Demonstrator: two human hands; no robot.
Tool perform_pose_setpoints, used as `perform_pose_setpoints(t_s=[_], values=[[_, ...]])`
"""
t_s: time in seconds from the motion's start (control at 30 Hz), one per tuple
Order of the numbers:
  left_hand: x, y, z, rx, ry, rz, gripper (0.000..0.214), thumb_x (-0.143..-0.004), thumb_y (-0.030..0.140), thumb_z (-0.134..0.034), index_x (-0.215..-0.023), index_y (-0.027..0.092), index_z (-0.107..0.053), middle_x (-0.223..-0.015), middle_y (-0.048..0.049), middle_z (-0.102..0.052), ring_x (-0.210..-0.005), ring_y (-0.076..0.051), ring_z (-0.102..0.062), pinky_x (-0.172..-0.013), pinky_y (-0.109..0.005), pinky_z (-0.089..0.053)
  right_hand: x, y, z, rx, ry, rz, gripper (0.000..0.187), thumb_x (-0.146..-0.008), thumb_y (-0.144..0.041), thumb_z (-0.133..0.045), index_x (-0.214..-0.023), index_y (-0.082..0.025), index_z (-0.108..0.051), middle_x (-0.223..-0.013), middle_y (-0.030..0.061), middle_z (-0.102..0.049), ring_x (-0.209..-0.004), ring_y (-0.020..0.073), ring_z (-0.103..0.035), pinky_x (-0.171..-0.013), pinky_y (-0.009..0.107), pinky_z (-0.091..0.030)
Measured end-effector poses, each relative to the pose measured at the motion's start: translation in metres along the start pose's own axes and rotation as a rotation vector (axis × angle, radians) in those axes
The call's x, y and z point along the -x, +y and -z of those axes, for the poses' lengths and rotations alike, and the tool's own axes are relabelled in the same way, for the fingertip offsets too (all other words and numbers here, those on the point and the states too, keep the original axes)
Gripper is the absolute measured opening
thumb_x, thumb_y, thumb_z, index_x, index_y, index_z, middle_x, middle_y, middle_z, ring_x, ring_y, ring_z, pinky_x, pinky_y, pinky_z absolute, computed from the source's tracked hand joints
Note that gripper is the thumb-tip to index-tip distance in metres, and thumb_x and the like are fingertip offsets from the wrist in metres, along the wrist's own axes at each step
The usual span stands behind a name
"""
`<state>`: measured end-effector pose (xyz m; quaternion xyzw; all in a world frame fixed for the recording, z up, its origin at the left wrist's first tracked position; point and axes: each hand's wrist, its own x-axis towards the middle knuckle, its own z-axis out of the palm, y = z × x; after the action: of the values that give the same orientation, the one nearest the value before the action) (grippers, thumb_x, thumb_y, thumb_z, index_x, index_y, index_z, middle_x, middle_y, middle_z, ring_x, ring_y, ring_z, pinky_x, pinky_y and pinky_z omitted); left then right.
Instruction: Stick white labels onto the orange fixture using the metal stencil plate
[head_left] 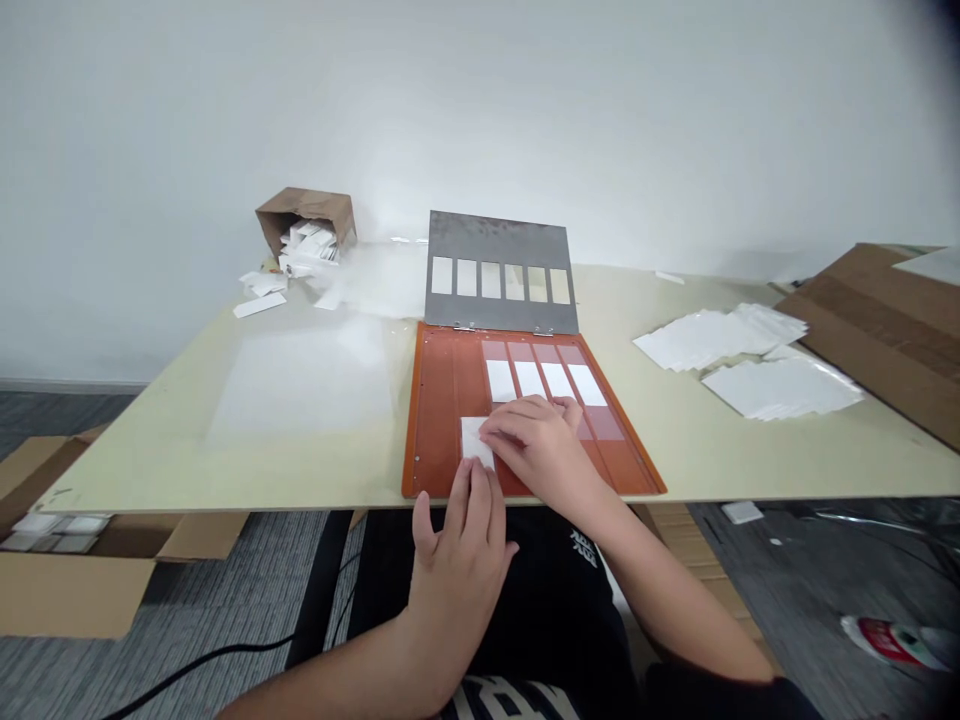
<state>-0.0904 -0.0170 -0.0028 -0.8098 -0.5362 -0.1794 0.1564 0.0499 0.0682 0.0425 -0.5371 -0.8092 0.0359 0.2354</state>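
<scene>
On the orange tray [435,390] lies a small white card [474,440], flat near the front, left of the middle. My right hand [544,440] pinches the card's right edge between thumb and fingers. The fingertips of my left hand [461,550] rest on its lower edge, fingers stretched out and thumb apart. Several white pieces [555,381] sit in a row on clear strips across the tray's right half, partly covered by my right hand. Hinged to the back of the tray, a grey metal plate [499,240] with a row of rectangular windows stands raised.
An overturned cardboard box [341,215] spills white slips at the back left. Clear film [300,380] lies on the table's left side. Stacks of white sheets [705,338] fan out at right beside a large cardboard box [885,330]. An open carton [82,590] stands on the floor, lower left.
</scene>
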Motion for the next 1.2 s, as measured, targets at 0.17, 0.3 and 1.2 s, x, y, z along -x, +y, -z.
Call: perform_pose_setpoints(t_s=[0.17,0.3,1.2], values=[[0.001,0.001,0.000,-0.018,-0.018,0.001,0.049,-0.087,0.039,-0.061,-0.131,0.016,-0.059,-0.140,-0.0102,-0.057,-0.134,-0.028,-0.043,-0.104,-0.043,-0.022,0.007,-0.003,-0.006,-0.006,0.013,0.075,0.031,-0.100,-0.025,-0.043,-0.083,-0.025,-0.069,-0.096,0.0029,-0.074,-0.097,0.0224,-0.058,-0.091,0.046,-0.020],[0.002,0.002,-0.001,-0.039,-0.014,-0.002,0.054,-0.085,0.039,-0.063,-0.134,0.016,-0.058,-0.143,-0.0101,-0.054,-0.137,-0.028,-0.039,-0.103,-0.041,-0.023,0.010,-0.006,-0.007,0.008,-0.006,0.095,0.029,-0.100,-0.020,-0.042,-0.085,-0.023,-0.067,-0.096,0.0027,-0.073,-0.099,0.0213,-0.058,-0.096,0.047,-0.017],[0.007,0.007,-0.007,-0.127,0.006,0.004,0.046,-0.093,0.026,-0.043,-0.136,0.014,-0.054,-0.148,-0.0106,-0.049,-0.149,-0.024,-0.014,-0.116,-0.050,-0.005,0.019,-0.004,-0.013,0.063,0.063,0.257,0.022,-0.096,-0.010,-0.044,-0.096,-0.021,-0.063,-0.101,0.0017,-0.073,-0.100,0.0151,-0.068,-0.120,0.047,-0.003]])
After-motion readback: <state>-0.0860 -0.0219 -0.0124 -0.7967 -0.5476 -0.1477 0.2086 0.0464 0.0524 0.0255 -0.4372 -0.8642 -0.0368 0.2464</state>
